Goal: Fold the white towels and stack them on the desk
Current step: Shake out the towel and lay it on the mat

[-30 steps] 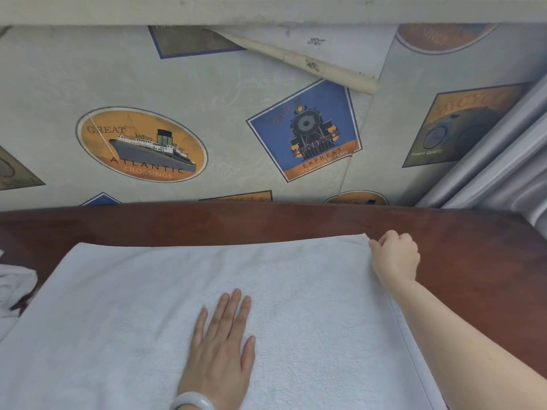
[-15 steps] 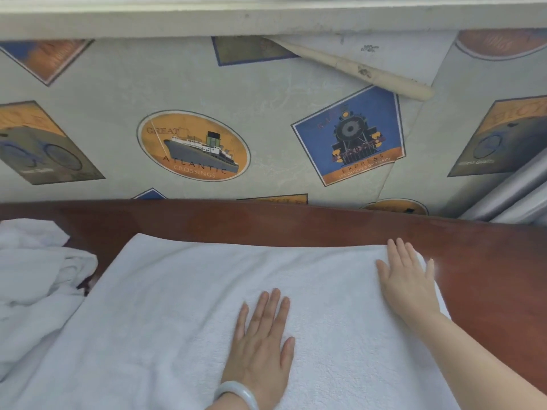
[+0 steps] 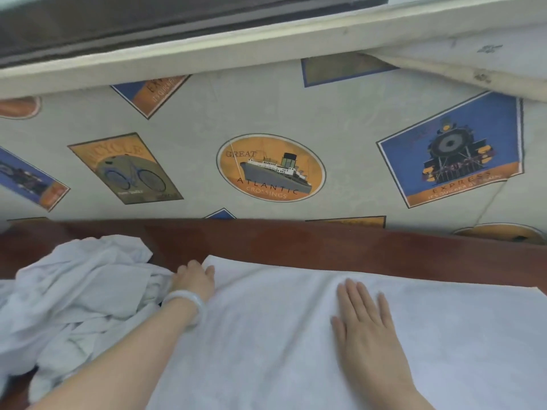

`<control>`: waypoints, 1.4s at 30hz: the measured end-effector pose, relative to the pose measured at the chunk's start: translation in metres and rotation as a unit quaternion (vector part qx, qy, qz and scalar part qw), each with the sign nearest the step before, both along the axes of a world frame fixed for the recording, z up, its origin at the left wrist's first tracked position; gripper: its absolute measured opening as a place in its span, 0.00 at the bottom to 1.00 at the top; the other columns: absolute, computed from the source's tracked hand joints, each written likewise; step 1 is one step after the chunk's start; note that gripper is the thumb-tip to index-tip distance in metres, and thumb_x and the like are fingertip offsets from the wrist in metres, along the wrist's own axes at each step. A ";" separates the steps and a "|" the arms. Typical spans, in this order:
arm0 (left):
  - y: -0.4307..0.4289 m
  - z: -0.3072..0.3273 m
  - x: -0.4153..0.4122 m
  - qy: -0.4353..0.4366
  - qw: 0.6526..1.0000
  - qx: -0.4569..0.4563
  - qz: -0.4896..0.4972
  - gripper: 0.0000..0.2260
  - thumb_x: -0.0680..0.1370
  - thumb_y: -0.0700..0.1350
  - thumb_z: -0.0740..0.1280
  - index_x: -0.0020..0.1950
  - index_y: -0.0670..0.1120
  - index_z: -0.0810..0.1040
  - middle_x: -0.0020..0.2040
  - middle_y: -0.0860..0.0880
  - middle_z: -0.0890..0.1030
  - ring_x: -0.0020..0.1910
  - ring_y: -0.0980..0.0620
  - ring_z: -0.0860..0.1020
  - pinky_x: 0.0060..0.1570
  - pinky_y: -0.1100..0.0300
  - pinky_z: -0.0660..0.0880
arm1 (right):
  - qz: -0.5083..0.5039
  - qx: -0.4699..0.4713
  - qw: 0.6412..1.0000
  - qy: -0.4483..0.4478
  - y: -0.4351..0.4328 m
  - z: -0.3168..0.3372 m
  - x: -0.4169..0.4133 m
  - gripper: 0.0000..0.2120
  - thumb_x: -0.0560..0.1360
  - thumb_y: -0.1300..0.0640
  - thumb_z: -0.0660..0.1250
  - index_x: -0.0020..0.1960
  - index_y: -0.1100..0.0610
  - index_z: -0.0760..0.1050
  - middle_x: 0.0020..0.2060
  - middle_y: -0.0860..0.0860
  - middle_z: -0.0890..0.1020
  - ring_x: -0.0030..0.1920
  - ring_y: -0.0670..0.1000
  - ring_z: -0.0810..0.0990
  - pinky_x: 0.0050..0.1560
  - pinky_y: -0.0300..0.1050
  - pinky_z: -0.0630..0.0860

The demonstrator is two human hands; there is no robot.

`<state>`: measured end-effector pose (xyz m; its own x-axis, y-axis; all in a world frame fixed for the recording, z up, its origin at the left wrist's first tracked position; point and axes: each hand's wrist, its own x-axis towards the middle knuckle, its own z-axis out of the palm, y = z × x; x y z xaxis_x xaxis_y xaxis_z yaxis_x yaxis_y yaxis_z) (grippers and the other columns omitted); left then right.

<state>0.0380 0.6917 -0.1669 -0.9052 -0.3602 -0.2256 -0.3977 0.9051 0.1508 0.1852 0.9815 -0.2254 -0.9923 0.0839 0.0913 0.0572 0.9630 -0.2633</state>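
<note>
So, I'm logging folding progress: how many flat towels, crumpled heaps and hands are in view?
flat towel: 1
crumpled heap: 1, towels inside uncountable
hands: 2, left hand and right hand
total: 4

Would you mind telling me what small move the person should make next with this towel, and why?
Probably lift the far left corner and draw it rightward: the left hand curls on that corner of the flat towel, the right hand lies flat pinning its middle, and it is spread smooth on the desk.
</note>
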 end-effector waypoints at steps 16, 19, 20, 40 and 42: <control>-0.034 -0.006 -0.055 0.078 0.986 0.144 -0.008 0.20 0.78 0.45 0.71 0.66 0.36 0.74 0.67 0.36 0.74 0.66 0.36 0.71 0.64 0.49 0.66 | -0.009 0.061 0.997 -0.035 -0.004 -0.002 0.001 0.33 0.80 0.36 0.43 0.78 0.52 0.61 0.77 0.52 0.63 0.77 0.56 0.59 0.72 0.67 0.55; 0.004 -0.015 -0.014 0.212 0.972 0.008 -0.097 0.16 0.74 0.43 0.73 0.58 0.38 0.76 0.56 0.37 0.74 0.56 0.35 0.72 0.53 0.44 0.70 | -0.009 0.069 0.997 -0.030 -0.003 -0.004 0.001 0.32 0.80 0.36 0.45 0.78 0.51 0.60 0.77 0.53 0.62 0.77 0.57 0.59 0.73 0.66 0.53; 0.022 -0.018 0.005 0.250 0.956 0.000 -0.153 0.16 0.74 0.44 0.72 0.58 0.39 0.76 0.55 0.38 0.75 0.54 0.35 0.73 0.53 0.43 0.70 | -0.010 0.068 0.997 -0.030 -0.003 -0.004 0.001 0.32 0.80 0.36 0.46 0.78 0.51 0.60 0.77 0.53 0.62 0.77 0.57 0.59 0.73 0.66 0.52; 0.087 -0.049 0.084 0.061 0.957 -0.035 -0.283 0.37 0.71 0.66 0.29 0.80 0.55 0.37 0.80 0.49 0.37 0.79 0.49 0.36 0.76 0.44 0.36 | -0.237 0.064 0.959 -0.139 0.166 0.021 0.020 0.28 0.78 0.32 0.38 0.77 0.35 0.42 0.80 0.44 0.43 0.78 0.54 0.36 0.70 0.74 0.41; 0.086 -0.046 0.086 0.034 0.956 -0.058 -0.284 0.34 0.73 0.66 0.29 0.78 0.57 0.33 0.79 0.53 0.34 0.78 0.47 0.35 0.74 0.39 0.36 | -0.211 0.091 0.966 -0.122 0.173 0.014 0.044 0.30 0.78 0.32 0.36 0.78 0.39 0.42 0.80 0.45 0.44 0.79 0.54 0.39 0.72 0.71 0.42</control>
<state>0.1237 0.7780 -0.2131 -0.9734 0.1757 -0.1468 0.1710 0.9843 0.0443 0.2291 1.1544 -0.2115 -0.8673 0.4895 -0.0903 0.4931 0.8697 -0.0213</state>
